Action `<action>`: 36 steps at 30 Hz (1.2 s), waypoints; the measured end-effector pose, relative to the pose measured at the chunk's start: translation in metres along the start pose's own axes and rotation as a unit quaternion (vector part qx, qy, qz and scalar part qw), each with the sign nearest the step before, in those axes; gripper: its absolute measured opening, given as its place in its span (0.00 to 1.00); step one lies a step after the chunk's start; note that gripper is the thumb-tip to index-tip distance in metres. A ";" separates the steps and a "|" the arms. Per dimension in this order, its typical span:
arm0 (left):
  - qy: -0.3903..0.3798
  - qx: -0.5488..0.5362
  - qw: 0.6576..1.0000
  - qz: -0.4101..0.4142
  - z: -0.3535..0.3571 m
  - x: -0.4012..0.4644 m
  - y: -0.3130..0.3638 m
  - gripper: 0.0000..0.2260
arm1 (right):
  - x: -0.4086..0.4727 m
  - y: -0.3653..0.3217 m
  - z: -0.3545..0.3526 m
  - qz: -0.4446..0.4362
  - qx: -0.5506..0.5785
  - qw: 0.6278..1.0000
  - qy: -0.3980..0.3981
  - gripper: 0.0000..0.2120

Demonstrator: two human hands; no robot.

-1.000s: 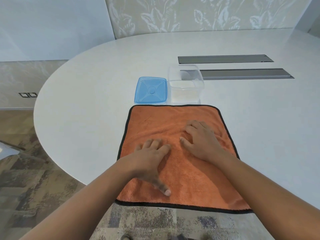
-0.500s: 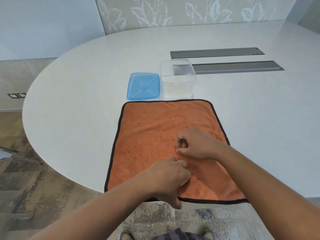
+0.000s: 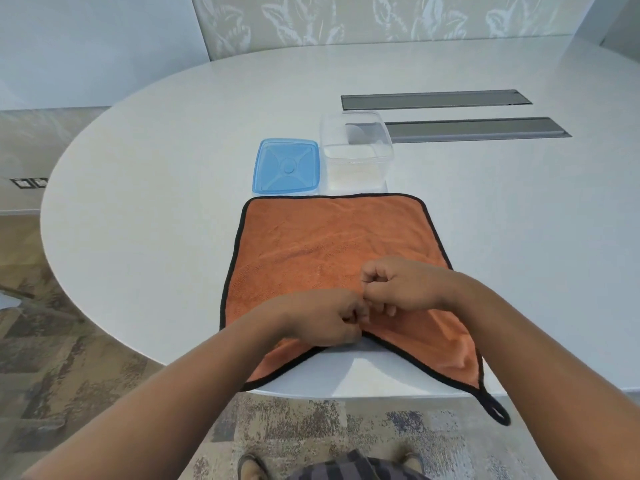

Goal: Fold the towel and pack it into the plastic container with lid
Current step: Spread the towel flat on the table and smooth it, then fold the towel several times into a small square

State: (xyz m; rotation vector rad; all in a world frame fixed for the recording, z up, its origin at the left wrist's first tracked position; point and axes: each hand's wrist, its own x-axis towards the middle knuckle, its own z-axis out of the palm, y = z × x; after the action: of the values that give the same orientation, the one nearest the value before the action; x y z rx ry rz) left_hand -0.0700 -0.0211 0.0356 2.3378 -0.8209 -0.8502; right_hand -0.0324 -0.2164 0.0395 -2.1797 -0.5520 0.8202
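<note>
Big white oval table (image 3: 173,161) takes up most of the view, with 2 grey slots (image 3: 436,100) set into it on the far right side. Patterned carpet (image 3: 69,358) shows underneath.

The orange towel (image 3: 329,237) with black trim is spread flat near the table's front edge. The middle of its near edge is gathered up off the surface, so the 2 near corners droop down in a V and bare table shows between them. The right corner hangs over the table edge, and its black loop (image 3: 497,412) dangles past it.

Just beyond the towel's far edge sits the clear tub (image 3: 356,150), open, and the blue lid (image 3: 287,168) lies flat right beside it on the left, touching or nearly so.

Both hands meet at the towel's near edge. Left hand (image 3: 325,320) has its fingers curled, pinching the hem. Right hand (image 3: 401,285) is curled into a loose fist right against it, fingertips seemingly nipping the cloth too.
</note>
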 end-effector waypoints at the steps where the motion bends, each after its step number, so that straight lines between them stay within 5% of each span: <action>1: 0.011 -0.031 0.999 -0.007 -0.001 0.001 -0.004 0.02 | -0.004 -0.002 -0.002 0.009 -0.001 1.000 -0.020 0.07; 5: 0.076 -0.158 0.984 -0.032 0.002 0.008 -0.016 0.07 | -0.010 -0.005 0.003 0.055 -0.174 0.980 -0.075 0.22; 9: 0.132 -0.213 0.965 -0.076 -0.001 0.009 -0.019 0.10 | -0.002 -0.009 0.013 0.072 -0.289 0.953 -0.049 0.17; 14: 0.063 -0.060 0.993 -0.080 -0.030 -0.009 -0.024 0.12 | -0.008 -0.009 -0.008 0.100 -0.300 0.948 -0.034 0.16; 19: 0.031 0.103 0.985 -0.137 -0.062 -0.032 -0.037 0.08 | -0.015 -0.001 -0.036 0.111 -0.298 0.948 0.008 0.12; 25: 0.105 0.148 0.952 -0.248 -0.090 -0.044 -0.068 0.06 | -0.009 0.009 -0.058 0.131 -0.272 0.945 0.126 0.09; 31: 0.286 -0.052 0.921 -0.259 -0.092 -0.050 -0.107 0.05 | 0.001 0.034 -0.070 0.103 -0.064 0.942 0.314 0.10; 36: 0.421 -0.351 0.808 -0.219 -0.081 -0.050 -0.125 0.09 | 0.007 0.060 -0.072 0.098 0.236 0.905 0.339 0.12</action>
State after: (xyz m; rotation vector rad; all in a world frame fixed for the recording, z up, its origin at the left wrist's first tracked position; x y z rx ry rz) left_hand 0.0002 0.1195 0.0300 1.8877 0.3819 -0.1244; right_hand 0.0309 -0.2854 0.0298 -1.9001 0.2074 0.2055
